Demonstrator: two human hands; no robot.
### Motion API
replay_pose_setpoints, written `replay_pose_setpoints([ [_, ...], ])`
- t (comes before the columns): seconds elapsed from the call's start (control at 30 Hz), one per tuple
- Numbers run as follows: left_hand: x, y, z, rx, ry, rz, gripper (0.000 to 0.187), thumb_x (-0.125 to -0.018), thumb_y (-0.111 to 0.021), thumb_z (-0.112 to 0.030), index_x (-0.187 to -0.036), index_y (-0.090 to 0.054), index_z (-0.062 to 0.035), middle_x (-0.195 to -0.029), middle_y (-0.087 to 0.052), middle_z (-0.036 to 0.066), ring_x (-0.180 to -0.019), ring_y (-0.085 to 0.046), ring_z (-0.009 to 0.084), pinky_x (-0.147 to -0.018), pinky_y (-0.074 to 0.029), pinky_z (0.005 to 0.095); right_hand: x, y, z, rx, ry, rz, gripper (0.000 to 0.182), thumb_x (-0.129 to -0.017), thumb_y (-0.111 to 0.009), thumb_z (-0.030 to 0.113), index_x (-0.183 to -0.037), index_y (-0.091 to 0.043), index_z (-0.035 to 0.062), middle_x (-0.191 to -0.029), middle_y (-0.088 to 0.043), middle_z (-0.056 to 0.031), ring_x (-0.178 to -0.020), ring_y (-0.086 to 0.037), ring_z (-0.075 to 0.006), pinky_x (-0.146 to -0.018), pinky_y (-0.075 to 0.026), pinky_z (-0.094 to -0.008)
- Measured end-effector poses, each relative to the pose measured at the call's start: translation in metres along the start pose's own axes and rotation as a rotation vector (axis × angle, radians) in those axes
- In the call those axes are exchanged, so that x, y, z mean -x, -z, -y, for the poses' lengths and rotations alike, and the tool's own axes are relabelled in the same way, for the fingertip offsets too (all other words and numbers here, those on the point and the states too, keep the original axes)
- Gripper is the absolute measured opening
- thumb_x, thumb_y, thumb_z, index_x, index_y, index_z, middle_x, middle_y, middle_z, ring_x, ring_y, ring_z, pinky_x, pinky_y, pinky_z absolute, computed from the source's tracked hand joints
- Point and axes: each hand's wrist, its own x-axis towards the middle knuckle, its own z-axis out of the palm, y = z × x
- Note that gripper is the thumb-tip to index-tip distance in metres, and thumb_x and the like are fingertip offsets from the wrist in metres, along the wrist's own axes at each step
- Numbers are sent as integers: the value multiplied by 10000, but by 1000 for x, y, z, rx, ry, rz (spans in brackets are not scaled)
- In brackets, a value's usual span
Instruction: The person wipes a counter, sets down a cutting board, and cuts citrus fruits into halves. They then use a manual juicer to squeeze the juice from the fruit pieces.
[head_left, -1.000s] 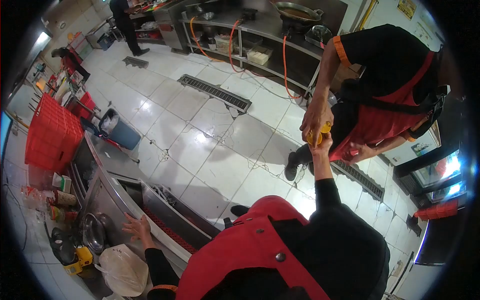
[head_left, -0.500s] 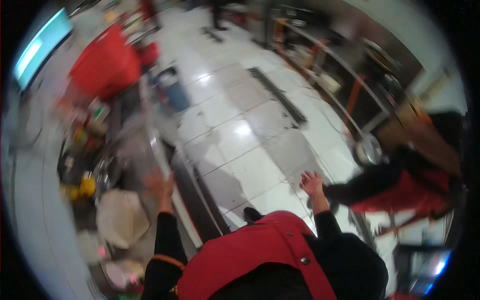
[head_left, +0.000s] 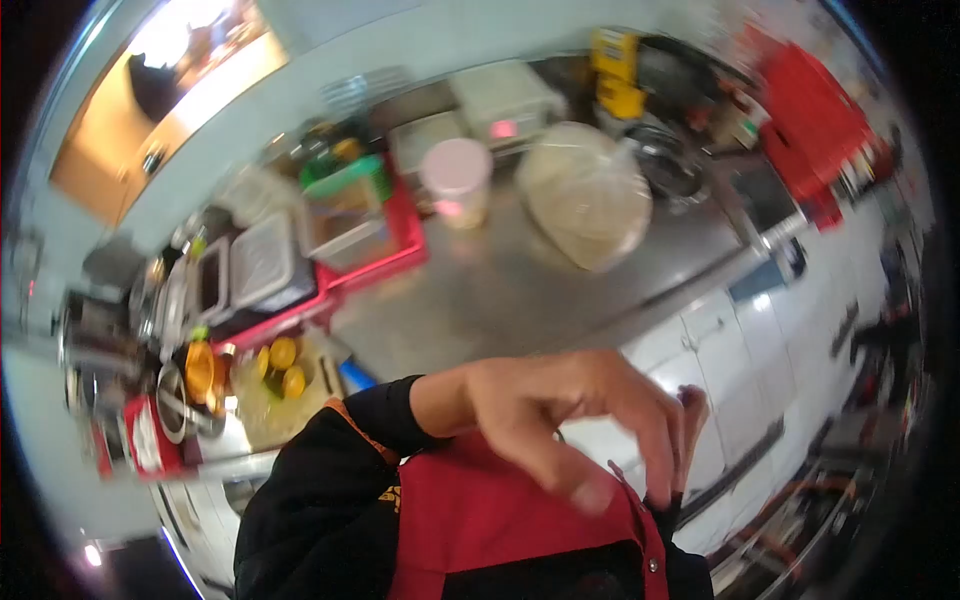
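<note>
My left hand (head_left: 570,410) hangs in front of the red apron (head_left: 500,500), thumb and fingers apart and curved, with nothing seen between them. Behind its fingertips, a small part of my right hand (head_left: 692,415) shows; the rest is hidden, so its grip cannot be made out. Beyond the hands is the steel counter (head_left: 470,290). On it stand a clear plastic bag (head_left: 585,200) with pale contents and a tub with a pink lid (head_left: 457,180). Neither hand touches them.
At left, cut yellow citrus fruit (head_left: 283,352) lies on a cutting board (head_left: 265,410), near a blue-handled tool (head_left: 356,376). Red trays (head_left: 405,230) hold plastic containers. A yellow device (head_left: 617,70) and red crate (head_left: 815,120) are farther right, above the tiled floor (head_left: 740,370).
My view has swung left from the aisle to the counter. My hands, wide apart before, are now close together in front of the apron. The other person is no longer in view.
</note>
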Motion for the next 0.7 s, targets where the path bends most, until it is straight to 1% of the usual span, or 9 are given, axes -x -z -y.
replay_pose_setpoints([
  [0.1, 34, -24, -45, -2, -130, -66, 174, -814, -611, -188, -845, -627, -17, -939, -575, 191, -876, -557, 345, -751, -431, 412, -11, -88, 81, -122, 48, 88, 235, -829, -496, 330, -837, -553, 102, -809, -568, -17, -703, -487, -105, -653, -409, -285],
  [0.17, 56, -38, -56, -135, -420, -112, 153, -801, -644, -144, -802, -648, 9, -866, -584, 192, -771, -586, 290, -699, -488, 399, 17, -155, 135, -133, 201, 246, 198, -876, -465, 242, -816, -542, 71, -784, -529, -9, -696, -481, -94, -643, -404, -231],
  [0.2, 72, -46, -82, -116, -235, -176, 148, -821, -597, -172, -807, -616, -26, -868, -556, 161, -842, -548, 328, -731, -427, 413, 28, -186, 149, -157, 240, 311, 176, -872, -474, 212, -811, -550, 65, -778, -536, -14, -696, -484, -96, -638, -407, -232],
  [0.3, 113, -68, -106, -330, -329, -305, 160, -793, -632, -147, -828, -592, 4, -774, -552, 121, -774, -554, 262, -723, -405, 347, 69, -268, 168, -123, 338, 526, 148, -867, -489, 163, -807, -568, 53, -765, -551, -25, -699, -498, -102, -636, -416, -234],
  [0.43, 156, -111, -134, -365, -309, -501, 136, -819, -594, -143, -729, -609, -41, -840, -519, 147, -810, -531, 308, -716, -415, 404, 158, -357, 173, -14, 403, 889, 112, -845, -522, 104, -813, -597, 27, -737, -574, -41, -696, -540, -120, -657, -437, -247],
  [0.53, 171, -120, -123, -596, -813, -534, 129, -797, -645, -122, -770, -623, 3, -805, -548, 147, -709, -551, 270, -624, -452, 369, 223, -404, 154, 82, 464, 1206, 93, -837, -540, 79, -834, -601, 9, -725, -578, -45, -693, -555, -114, -650, -442, -247],
  [0.57, 183, -127, -132, -621, -818, -554, 129, -797, -645, -122, -770, -623, 3, -805, -548, 147, -709, -551, 270, -624, -452, 369, 243, -413, 146, 88, 462, 1238, 93, -837, -540, 79, -834, -601, 9, -725, -578, -45, -693, -555, -114, -650, -442, -247],
  [0.67, 221, -157, -169, -914, -773, -572, 147, -801, -640, -136, -791, -634, 11, -810, -554, 154, -735, -548, 269, -639, -443, 356, 294, -452, 131, 275, 830, 1495, 100, -829, -551, 84, -844, -598, -2, -739, -594, -80, -688, -580, -142, -622, -454, -261],
  [0.7, 235, -174, -182, -858, -540, -615, 165, -805, -640, -156, -809, -644, 9, -820, -556, 157, -760, -546, 270, -658, -440, 362, 308, -462, 128, 326, 947, 1577, 94, -809, -564, 74, -856, -594, -3, -744, -591, -99, -687, -588, -167, -604, -459, -273],
])
